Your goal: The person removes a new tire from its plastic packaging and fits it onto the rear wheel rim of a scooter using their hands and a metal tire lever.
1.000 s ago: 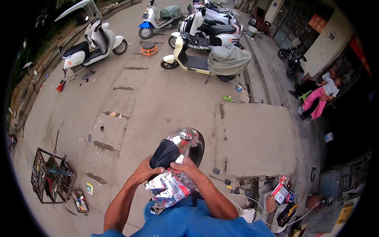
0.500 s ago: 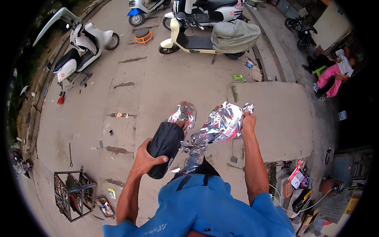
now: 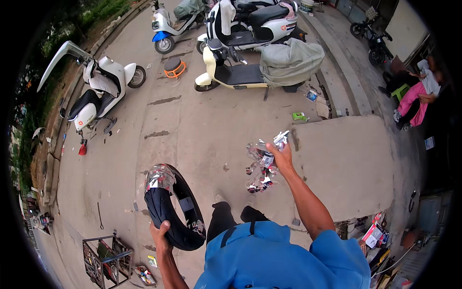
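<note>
Since the earlier frame, the black tyre sits further left with its open centre turned into view, and the torn foil wrapping hangs apart from it, more tightly bunched. Nearest is the wearer's blue shirt. Left of it, the left hand grips the tyre at its lower left side, thumb on the outer face; silvery foil remains around the tyre's upper end. To the right, the right hand is closed on the foil wrapping, over the concrete ground. At lower left stands a metal frame. Farther off are an orange-legged stool, a cream scooter partly under a grey cover, and a white scooter at left.
</note>
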Action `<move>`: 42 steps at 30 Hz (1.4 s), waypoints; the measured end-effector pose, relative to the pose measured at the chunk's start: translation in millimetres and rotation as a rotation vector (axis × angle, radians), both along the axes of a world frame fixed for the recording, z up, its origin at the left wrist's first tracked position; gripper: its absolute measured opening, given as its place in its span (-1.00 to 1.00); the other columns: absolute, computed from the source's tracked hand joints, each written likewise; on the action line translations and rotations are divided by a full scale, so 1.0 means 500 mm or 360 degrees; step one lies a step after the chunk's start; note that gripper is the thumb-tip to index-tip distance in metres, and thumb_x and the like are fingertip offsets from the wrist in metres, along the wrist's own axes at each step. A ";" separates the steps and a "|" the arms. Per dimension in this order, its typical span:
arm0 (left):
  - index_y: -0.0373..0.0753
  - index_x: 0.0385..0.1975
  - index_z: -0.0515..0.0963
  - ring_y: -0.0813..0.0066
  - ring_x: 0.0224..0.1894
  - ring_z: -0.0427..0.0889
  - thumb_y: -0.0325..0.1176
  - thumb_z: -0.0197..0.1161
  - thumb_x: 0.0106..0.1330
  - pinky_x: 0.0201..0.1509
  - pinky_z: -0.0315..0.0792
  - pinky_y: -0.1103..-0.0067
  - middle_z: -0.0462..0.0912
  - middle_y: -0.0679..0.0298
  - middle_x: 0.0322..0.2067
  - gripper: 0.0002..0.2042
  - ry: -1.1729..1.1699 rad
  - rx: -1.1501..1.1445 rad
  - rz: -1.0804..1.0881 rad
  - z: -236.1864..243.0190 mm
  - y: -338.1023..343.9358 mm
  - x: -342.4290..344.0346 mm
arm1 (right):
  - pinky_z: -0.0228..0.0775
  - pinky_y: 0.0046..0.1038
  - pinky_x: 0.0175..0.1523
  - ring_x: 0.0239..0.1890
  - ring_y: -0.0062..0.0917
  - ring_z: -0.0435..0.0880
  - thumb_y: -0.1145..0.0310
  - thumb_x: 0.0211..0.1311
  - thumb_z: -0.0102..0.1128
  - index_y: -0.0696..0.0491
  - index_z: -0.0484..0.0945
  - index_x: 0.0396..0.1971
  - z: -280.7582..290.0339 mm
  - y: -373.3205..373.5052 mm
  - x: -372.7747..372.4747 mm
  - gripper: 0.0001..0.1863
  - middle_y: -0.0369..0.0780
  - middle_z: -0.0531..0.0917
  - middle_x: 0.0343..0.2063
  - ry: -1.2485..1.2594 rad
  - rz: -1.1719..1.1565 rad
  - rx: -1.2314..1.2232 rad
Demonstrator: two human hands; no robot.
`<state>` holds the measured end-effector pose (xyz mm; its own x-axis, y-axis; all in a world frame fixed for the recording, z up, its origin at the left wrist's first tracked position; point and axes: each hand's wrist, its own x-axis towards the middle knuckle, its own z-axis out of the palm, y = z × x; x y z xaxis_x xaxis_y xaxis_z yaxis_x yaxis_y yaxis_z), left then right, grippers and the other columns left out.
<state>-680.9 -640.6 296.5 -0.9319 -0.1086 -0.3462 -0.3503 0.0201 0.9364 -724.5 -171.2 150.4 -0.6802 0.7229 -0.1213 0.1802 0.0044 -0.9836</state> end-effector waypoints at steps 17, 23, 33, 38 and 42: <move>-0.53 0.05 0.42 0.34 -0.24 0.64 -0.13 0.40 0.06 -0.07 0.52 0.48 0.61 0.00 -0.20 -0.34 -0.0255 0.0047 -0.0175 -0.084 0.095 -0.389 | 0.49 -0.49 -0.42 -0.56 -0.61 0.58 0.24 0.36 0.27 0.04 0.54 -0.26 0.267 0.052 -0.465 -0.81 -0.34 0.60 -0.53 0.0461 0.0385 -0.1032; -0.45 -0.04 0.49 0.45 -0.30 0.60 -0.09 0.39 0.07 -0.14 0.46 0.56 0.64 0.12 -0.32 -0.42 -0.0167 0.0009 -0.0277 -0.098 0.082 -0.503 | 0.58 -0.38 -0.22 -0.36 -0.46 0.69 0.14 0.35 0.26 0.06 0.55 -0.17 0.404 0.042 -0.716 -0.71 -0.22 0.68 -0.39 0.0939 0.0454 -0.1273; -0.49 -0.01 0.47 0.45 -0.25 0.57 -0.05 0.31 0.16 -0.07 0.44 0.54 0.62 0.13 -0.29 -0.41 -0.0133 0.0121 -0.0058 -0.119 0.081 -0.625 | 0.56 -0.39 -0.26 -0.40 -0.51 0.67 0.21 0.36 0.27 0.09 0.50 -0.14 0.478 0.105 -1.104 -0.72 -0.26 0.64 -0.39 0.1381 0.0093 -0.0581; -0.48 0.03 0.44 0.46 -0.23 0.58 -0.14 0.35 0.17 -0.06 0.46 0.53 0.64 0.13 -0.26 -0.43 -0.0092 0.0002 0.0078 -0.103 0.079 -0.706 | 0.47 -0.46 -0.34 -0.44 -0.59 0.61 0.26 0.36 0.26 0.09 0.56 -0.30 0.464 0.195 -1.369 -0.81 -0.30 0.62 -0.42 0.1374 -0.0275 -0.0373; -0.45 0.03 0.41 0.47 -0.19 0.61 -0.20 0.44 0.14 -0.04 0.47 0.53 0.66 0.12 -0.23 -0.43 -0.0066 0.0022 0.0225 -0.065 0.105 -0.798 | 0.31 -0.19 0.12 -0.01 -0.11 0.53 -0.33 0.27 -0.01 0.29 0.54 -0.01 0.383 0.444 -1.534 -0.16 0.06 0.61 -0.11 0.0385 -0.0286 0.0613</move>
<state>-1079.8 -588.2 264.2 -0.8925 -0.2327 -0.3865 -0.3872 -0.0447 0.9209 -1491.5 50.7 342.1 -0.5160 0.7929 0.3242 -0.0223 0.3660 -0.9304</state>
